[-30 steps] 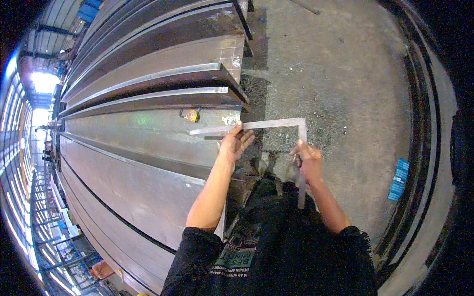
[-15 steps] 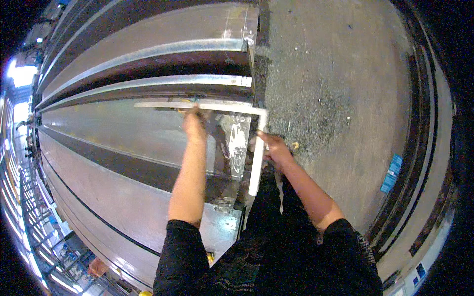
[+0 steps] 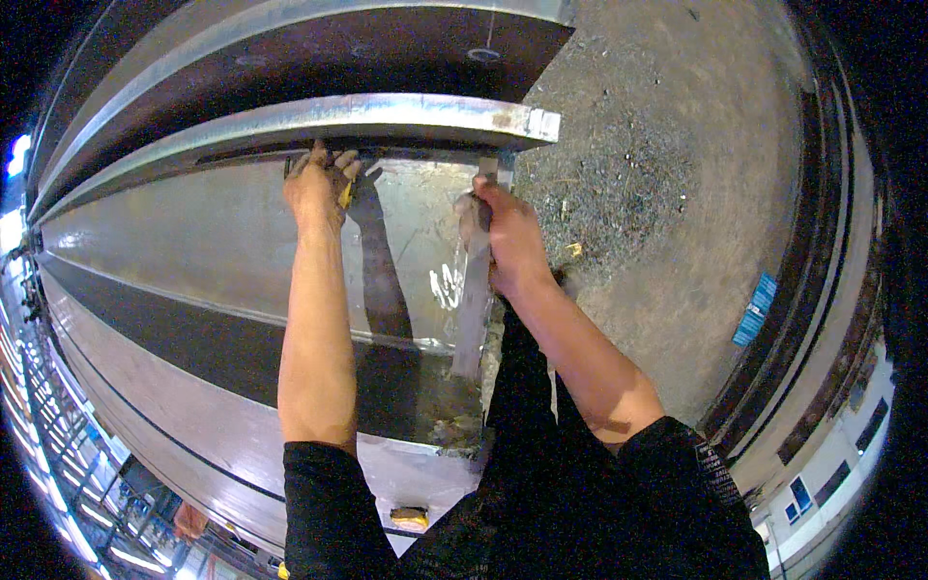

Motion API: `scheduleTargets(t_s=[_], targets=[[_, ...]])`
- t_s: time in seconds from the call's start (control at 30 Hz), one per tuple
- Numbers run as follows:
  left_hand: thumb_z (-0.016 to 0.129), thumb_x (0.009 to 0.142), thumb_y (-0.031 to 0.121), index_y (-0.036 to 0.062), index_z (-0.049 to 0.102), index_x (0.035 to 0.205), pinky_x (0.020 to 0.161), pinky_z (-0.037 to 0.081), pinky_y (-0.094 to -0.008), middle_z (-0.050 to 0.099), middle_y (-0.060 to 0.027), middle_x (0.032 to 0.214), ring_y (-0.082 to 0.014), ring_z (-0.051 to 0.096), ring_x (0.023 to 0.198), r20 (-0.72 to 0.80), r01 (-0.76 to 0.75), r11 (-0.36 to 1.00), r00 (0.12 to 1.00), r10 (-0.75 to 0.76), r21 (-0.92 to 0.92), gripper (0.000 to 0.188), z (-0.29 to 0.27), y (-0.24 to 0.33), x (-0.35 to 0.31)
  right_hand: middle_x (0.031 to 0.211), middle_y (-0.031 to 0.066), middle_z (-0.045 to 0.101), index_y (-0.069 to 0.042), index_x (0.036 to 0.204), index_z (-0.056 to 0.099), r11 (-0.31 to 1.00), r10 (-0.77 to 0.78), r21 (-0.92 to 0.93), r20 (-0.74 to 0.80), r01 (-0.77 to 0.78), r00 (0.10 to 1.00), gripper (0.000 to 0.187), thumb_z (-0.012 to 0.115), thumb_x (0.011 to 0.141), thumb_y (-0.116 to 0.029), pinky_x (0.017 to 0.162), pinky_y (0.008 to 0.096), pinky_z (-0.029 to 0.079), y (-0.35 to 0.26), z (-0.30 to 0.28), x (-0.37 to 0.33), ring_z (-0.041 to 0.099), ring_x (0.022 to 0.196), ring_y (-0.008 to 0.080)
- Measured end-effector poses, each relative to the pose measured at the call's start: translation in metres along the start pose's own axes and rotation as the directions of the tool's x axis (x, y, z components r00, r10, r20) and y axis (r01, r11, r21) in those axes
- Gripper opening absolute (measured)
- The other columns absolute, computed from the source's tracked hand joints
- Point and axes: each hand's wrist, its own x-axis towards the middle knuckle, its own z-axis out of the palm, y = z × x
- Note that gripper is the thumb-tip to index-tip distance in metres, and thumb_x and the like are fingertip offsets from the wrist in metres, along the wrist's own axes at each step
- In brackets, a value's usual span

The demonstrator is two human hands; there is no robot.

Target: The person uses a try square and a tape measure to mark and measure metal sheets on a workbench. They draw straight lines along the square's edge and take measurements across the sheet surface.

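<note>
Workshop floor (image 3: 638, 319), grey-brown concrete, fills the right half of the head camera's round fisheye view, with a patch of dark metal debris (image 3: 619, 164) scattered toward the upper middle. Long steel beams (image 3: 203, 227) sweep across the left half, curving with the lens and ending near the middle of the frame; a pale flange edge (image 3: 387, 106) crosses the upper part.

Two bare forearms in black sleeves (image 3: 329, 493) rise from the lower edge. At the centre, the right hand (image 3: 507, 232) is closed around a flat metal square (image 3: 471, 319), its thumb lying toward the upper end. One leg of the square is visible, running down the frame across the beam's end, slightly blurred; how the other leg lies cannot be made out.

Left of centre and higher up, the left hand (image 3: 321, 184) reaches to the inner corner just under the pale flange edge, fingers bent and slightly apart. Whether they pinch anything cannot be told. A small yellow item (image 3: 345, 196) shows just beside them, too little to name.

Scribbled white marks (image 3: 447, 287) sit on the steel between the hands, left of the square. Near the bottom edge lies a yellow-and-dark object (image 3: 409, 519); at the right, a blue strip (image 3: 755, 309) lies on the floor.
</note>
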Motion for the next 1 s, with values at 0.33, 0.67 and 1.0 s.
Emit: scheduleTargets(t_s=[0.33, 0.67, 1.0], targets=[[0.079, 0.074, 0.027, -0.0006, 0.040, 0.133, 0.096, 0.042, -0.0488, 0.050, -0.0280, 0.121, -0.0438, 0.049, 0.114, 0.557, -0.678, -0.013, 0.592, 0.582, 0.735, 0.076, -0.037, -0.016, -0.007, 0.060, -0.0022, 0.054, -0.009, 0.082, 0.062, 0.992, 0.092, 0.092, -0.027, -0.089, 0.995, 0.027, 0.061, 0.091, -0.034, 0.046, 0.0288, 0.039, -0.008, -0.003, 0.040, 0.048, 0.050, 0.0128], [0.080, 0.070, 0.040, -0.0049, 0.048, 0.118, 0.093, 0.044, -0.0505, 0.056, -0.0258, 0.111, -0.0425, 0.053, 0.108, 0.489, -0.495, -0.123, 0.730, 0.477, 0.860, 0.074, -0.051, -0.036, -0.015, 0.063, -0.0002, 0.054, -0.010, 0.082, 0.063, 0.979, 0.126, 0.163, -0.008, -0.123, 0.992, 0.026, 0.063, 0.090, -0.035, 0.045, 0.0297, 0.037, 0.009, -0.013, 0.056, 0.045, 0.049, 0.0134], [0.073, 0.072, 0.056, -0.0067, 0.047, 0.122, 0.095, 0.040, -0.0550, 0.053, -0.0284, 0.119, -0.0446, 0.049, 0.112, 0.535, -0.457, -0.310, 0.810, 0.242, 0.833, 0.084, -0.133, -0.028, -0.053, 0.060, -0.0029, 0.050, -0.014, 0.081, 0.058, 0.960, 0.242, -0.131, -0.061, -0.248, 0.968, 0.027, 0.061, 0.091, -0.040, 0.042, 0.0251, 0.034, -0.036, -0.054, -0.030, 0.043, 0.045, 0.0104]])
